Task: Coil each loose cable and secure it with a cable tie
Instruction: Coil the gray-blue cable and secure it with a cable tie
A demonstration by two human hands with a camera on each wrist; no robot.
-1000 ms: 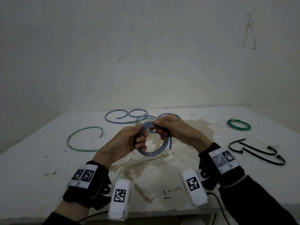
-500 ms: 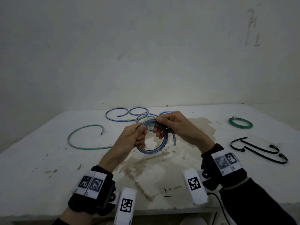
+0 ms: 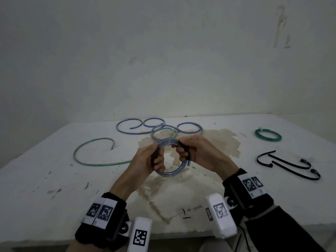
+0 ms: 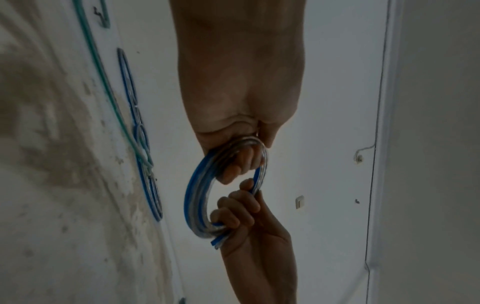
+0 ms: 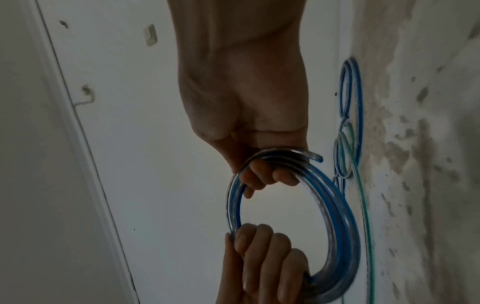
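Both hands hold a coil of clear cable with a blue stripe (image 3: 170,174) above the table's middle. My left hand (image 3: 145,160) grips the coil's left side, fingers curled through the ring (image 4: 197,193). My right hand (image 3: 196,151) grips its right side, where the cut end (image 3: 189,162) pokes out below the fingers (image 5: 335,207). Loose blue cables (image 3: 138,127) and a loose green cable (image 3: 91,157) lie on the table behind and to the left. Black cable ties (image 3: 289,163) lie at the right.
A small green coil (image 3: 268,137) with a tie on it lies at the far right. The white table (image 3: 54,188) is stained brown in the middle. A bare wall stands right behind the table's far edge.
The hands have shifted their hold round the coil, which now looks tighter and rounder. The left hand's fingers are curled further through the ring.
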